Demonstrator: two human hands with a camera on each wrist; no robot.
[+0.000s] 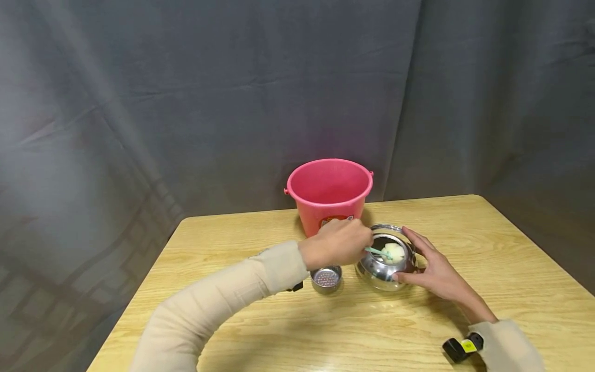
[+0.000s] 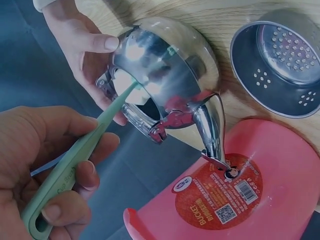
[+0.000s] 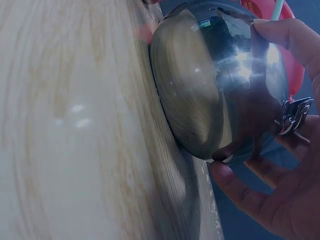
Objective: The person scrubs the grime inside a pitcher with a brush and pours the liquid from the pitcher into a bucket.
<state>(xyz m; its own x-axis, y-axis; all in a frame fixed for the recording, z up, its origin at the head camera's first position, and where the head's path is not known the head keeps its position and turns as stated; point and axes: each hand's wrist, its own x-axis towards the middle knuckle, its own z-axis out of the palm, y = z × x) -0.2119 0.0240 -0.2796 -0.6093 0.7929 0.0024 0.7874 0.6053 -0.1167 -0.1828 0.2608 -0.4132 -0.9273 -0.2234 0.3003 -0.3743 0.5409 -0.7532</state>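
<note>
A shiny metal teapot [image 1: 377, 276] stands on the table, its round mouth uncovered and its spout toward the bucket in the left wrist view. My left hand [image 1: 338, 244] grips the green handle of a cup brush [image 2: 82, 162]. The brush's pale sponge head [image 1: 394, 252] is in the teapot's mouth. Around the teapot's right side, my right hand [image 1: 434, 273] holds it, thumb and fingers spread over the body; in the right wrist view the fingertips [image 3: 225, 172] touch the metal. The inside of the teapot is mostly hidden.
A pink bucket [image 1: 304, 209] stands behind the teapot, near the table's back edge. Left of the teapot sits a small metal strainer cup [image 1: 325, 281] with holes in it. Wood-grain tabletop [image 1: 353, 330] stretches in front. Grey curtains [image 1: 232, 103] hang behind.
</note>
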